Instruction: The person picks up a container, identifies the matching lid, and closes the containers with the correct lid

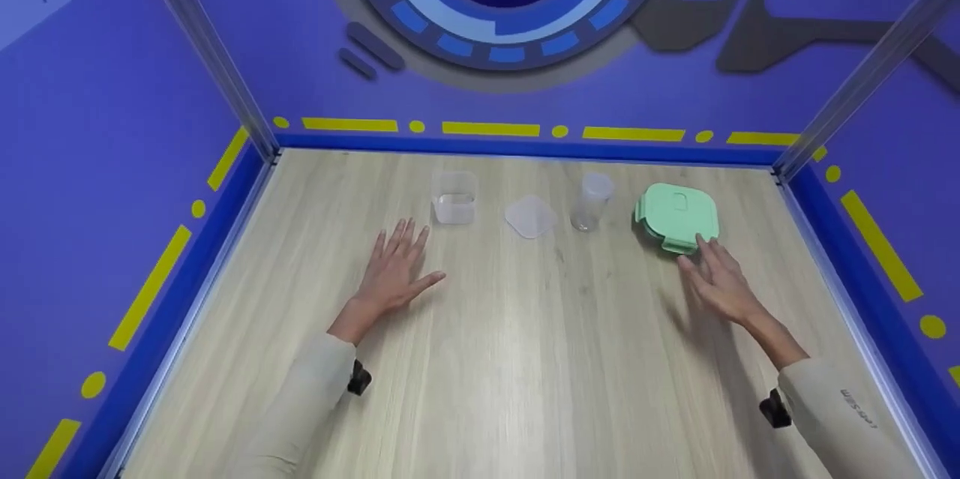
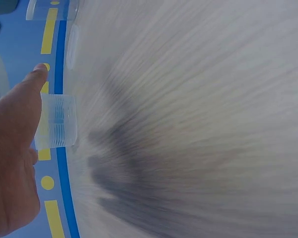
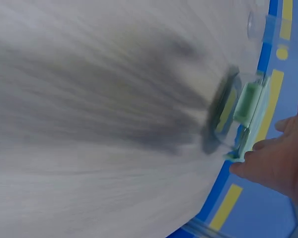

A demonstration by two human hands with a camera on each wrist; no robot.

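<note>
Fingers spread, the right hand [image 1: 721, 282] touches the near edge of a green lidded container [image 1: 677, 217] on the tabletop [image 1: 525, 359]; the left hand [image 1: 394, 267] lies flat, fingers straight, near a clear square tub [image 1: 454, 199].

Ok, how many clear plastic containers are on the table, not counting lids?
2. A square clear container stands ahead of the left hand; a tall round clear cup stands left of the green-lidded box. None seems hidden.

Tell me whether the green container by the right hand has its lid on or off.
On. The green container shows its mint lid seated on top in the head view, and the right wrist view shows a side latch folded down. The right hand touches its near edge.
</note>
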